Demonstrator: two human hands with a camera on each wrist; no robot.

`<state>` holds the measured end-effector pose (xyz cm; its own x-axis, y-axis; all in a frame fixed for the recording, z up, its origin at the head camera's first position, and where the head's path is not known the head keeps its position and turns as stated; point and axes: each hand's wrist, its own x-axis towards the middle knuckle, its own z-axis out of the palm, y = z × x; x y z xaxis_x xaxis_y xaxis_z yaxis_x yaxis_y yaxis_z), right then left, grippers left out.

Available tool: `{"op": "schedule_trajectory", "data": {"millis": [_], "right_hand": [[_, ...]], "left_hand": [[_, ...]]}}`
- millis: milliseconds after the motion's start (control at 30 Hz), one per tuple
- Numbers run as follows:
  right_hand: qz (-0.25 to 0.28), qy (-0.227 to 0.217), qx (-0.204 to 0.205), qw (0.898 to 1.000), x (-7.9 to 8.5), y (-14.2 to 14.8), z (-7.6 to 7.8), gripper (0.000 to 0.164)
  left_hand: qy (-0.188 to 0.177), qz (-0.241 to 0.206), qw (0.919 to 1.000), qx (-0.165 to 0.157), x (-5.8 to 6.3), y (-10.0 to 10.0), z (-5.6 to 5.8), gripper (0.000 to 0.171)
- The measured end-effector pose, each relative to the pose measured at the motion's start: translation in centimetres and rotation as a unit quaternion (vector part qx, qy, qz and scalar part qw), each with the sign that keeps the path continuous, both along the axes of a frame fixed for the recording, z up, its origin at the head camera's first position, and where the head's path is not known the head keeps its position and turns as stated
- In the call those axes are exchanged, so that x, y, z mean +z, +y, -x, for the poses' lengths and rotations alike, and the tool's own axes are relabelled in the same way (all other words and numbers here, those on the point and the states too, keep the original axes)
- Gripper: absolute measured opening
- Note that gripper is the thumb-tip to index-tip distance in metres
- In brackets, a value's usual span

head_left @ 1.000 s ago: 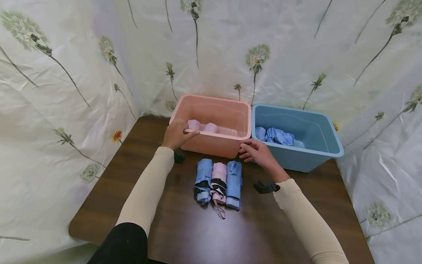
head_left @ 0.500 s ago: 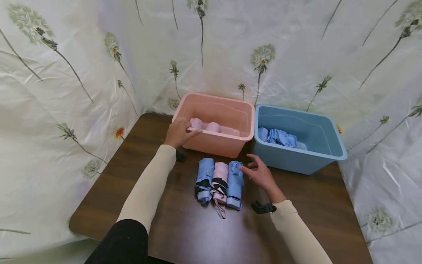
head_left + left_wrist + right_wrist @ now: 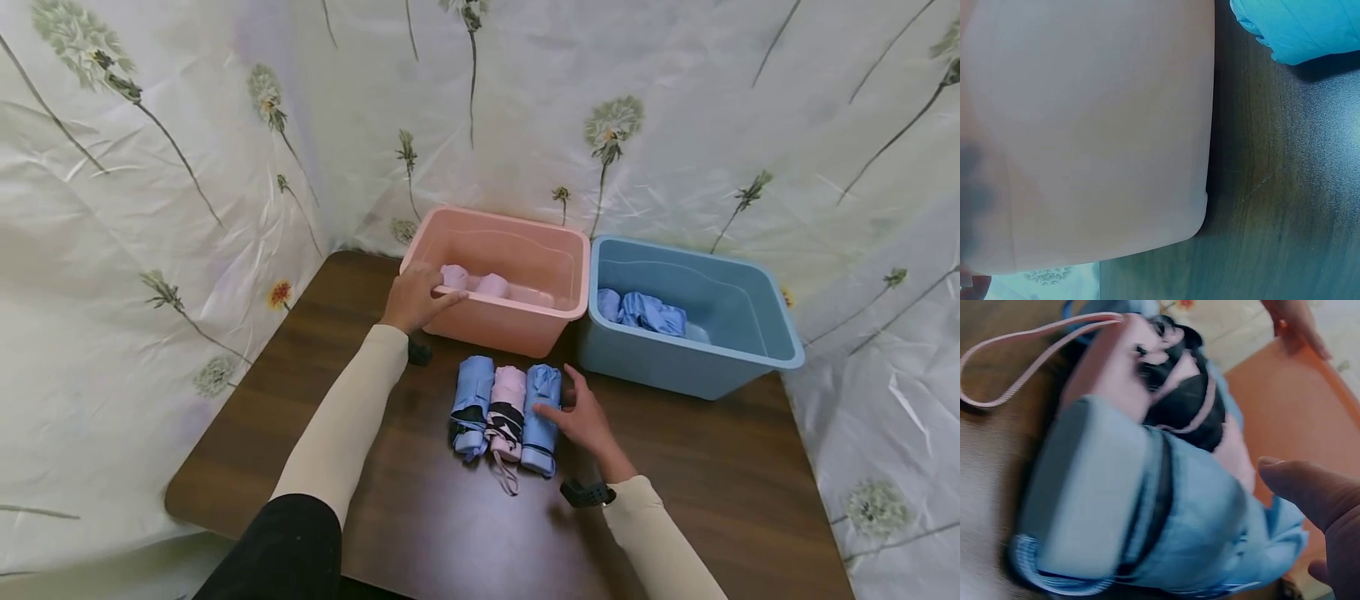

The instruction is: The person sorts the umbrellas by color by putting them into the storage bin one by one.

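Note:
Three folded compact umbrellas lie side by side on the table: a blue umbrella (image 3: 474, 385) at left, a pink umbrella (image 3: 510, 382) in the middle, another blue umbrella (image 3: 540, 439) at right. My right hand (image 3: 585, 419) is at the right blue umbrella, thumb over its top and fingers spread along its far right side. In the right wrist view the thumb (image 3: 1304, 485) stands apart from its fabric. My left hand (image 3: 412, 300) grips the front left rim of the pink bin (image 3: 502, 327), whose wall fills much of the left wrist view.
Two pink rolled umbrellas (image 3: 492, 286) lie inside the pink bin. Right beside it stands a blue bin (image 3: 667, 367) with blue umbrellas (image 3: 654, 314) in it. Behind the brown table (image 3: 247, 467) hangs a flower-printed curtain (image 3: 525, 108).
My right hand has moved from the front of the bins down toward me, to the right blue umbrella, its thumb and fingers parting. The left hand stays on the pink bin's rim.

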<state>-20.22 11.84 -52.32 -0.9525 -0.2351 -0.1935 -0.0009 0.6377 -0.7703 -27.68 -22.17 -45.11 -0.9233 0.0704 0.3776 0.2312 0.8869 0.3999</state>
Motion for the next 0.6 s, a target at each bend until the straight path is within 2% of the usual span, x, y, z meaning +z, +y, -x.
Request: {"op": "schedule_trajectory", "data": {"millis": [267, 467, 600], "right_hand": [[0.009, -0.001, -0.025, 1.000, -1.1, -0.8, -0.5, 0.105], [0.025, 0.008, -0.031, 0.999, -1.9, -1.1, -0.7, 0.106], [0.017, 0.007, -0.034, 0.999, -1.9, -1.5, -0.6, 0.105]], "left_hand": [[0.000, 0.001, 1.0000, 0.003, 0.6, 0.1, 0.1, 0.051], [-0.002, 0.007, 1.0000, -0.002, 0.3, 0.3, 0.2, 0.051], [0.005, 0.004, 1.0000, -0.001, 0.0, 0.1, 0.1, 0.052]]}}
